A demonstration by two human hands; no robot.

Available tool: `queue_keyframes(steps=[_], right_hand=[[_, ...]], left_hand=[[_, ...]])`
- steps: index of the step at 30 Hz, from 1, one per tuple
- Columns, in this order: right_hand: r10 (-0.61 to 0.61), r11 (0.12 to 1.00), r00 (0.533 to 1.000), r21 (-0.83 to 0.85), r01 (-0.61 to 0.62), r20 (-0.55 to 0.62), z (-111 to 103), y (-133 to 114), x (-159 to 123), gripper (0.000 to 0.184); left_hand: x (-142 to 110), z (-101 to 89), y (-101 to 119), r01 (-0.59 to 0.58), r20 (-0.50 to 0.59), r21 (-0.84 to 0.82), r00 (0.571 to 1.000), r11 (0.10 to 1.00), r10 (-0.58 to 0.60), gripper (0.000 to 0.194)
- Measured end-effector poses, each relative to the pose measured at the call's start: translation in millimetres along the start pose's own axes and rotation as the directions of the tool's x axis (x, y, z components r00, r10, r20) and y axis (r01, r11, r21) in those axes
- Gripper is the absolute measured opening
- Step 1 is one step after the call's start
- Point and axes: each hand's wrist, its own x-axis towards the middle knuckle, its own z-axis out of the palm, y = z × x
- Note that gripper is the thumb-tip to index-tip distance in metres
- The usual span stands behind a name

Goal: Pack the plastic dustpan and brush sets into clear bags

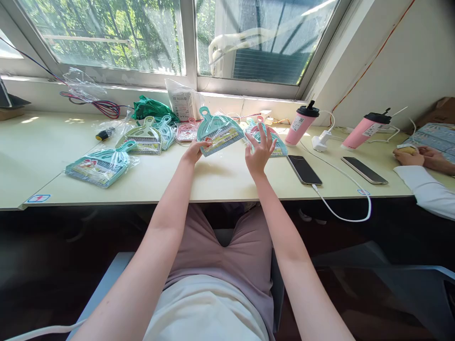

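Note:
A teal dustpan and brush set (221,131) with a yellow label is tilted up above the table in front of me. My left hand (195,149) grips its left lower corner. My right hand (260,150) is at its right side with the fingers spread, apart from the set or barely at its edge. Behind that hand lie more sets, one of them teal and pink (279,146). On the left are a wrapped teal set (97,166), a pale green set (144,138) and a smaller teal one (166,132). A pink set (187,132) lies behind my left hand.
A phone (304,169) on a white cable and a second phone (364,170) lie to the right, near two pink cups (301,125). A green plastic bag (151,110) and a screwdriver (105,134) are at the back left. A co-worker's hands (423,157) are at far right.

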Motion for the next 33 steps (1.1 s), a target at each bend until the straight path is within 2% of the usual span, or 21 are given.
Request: queue_keyframes(steps=[2,5,7,9,13,17,19,21,24,27,33], right_hand=[[-0.177,0.980,0.977,-0.076,0.186,0.115,-22,14,-2,0.052],[-0.369,0.901,0.876,-0.112,0.419,0.309,-52,33,-4,0.056],[-0.415,0.871,0.830,-0.101,0.481,0.373,-65,40,-5,0.050],[-0.421,0.868,0.822,-0.094,0.488,0.383,-74,43,-6,0.036],[-0.403,0.888,0.861,-0.097,0.450,0.309,-81,42,-9,0.016],[-0.350,0.926,0.914,-0.074,0.371,0.206,-81,40,-12,0.013],[-0.286,0.954,0.944,-0.040,0.297,0.166,-78,40,-14,0.013],[-0.199,0.980,0.970,0.005,0.200,0.136,-74,41,-14,0.014],[-0.045,0.997,0.995,0.070,0.039,0.090,-68,41,-15,0.015],[0.080,0.990,0.995,0.109,-0.085,0.053,-63,42,-16,0.015],[0.170,0.981,0.985,0.103,-0.166,-0.025,-45,52,-17,0.023]], left_hand=[[-1,1.9,0,0.051,0.044,0.020,0.998,0.998,-0.052,0.067],[-2,9.2,-3,0.134,0.151,0.079,0.978,0.988,-0.144,0.062],[-3,14.0,-6,0.160,0.215,0.116,0.960,0.980,-0.182,0.061],[-4,17.6,-8,0.177,0.248,0.142,0.946,0.974,-0.209,0.059],[-7,22.2,-8,0.238,0.270,0.168,0.922,0.957,-0.277,0.062],[-11,26.8,-9,0.309,0.327,0.251,0.865,0.917,-0.381,0.064],[-12,29.5,-11,0.345,0.353,0.292,0.828,0.892,-0.436,0.062],[-12,32.1,-15,0.363,0.362,0.304,0.811,0.881,-0.459,0.060],[-11,36.0,-21,0.344,0.376,0.285,0.819,0.895,-0.434,0.061],[-10,38.5,-26,0.299,0.395,0.274,0.831,0.914,-0.390,0.065],[-10,39.0,-28,0.261,0.392,0.274,0.849,0.926,-0.355,0.069]])
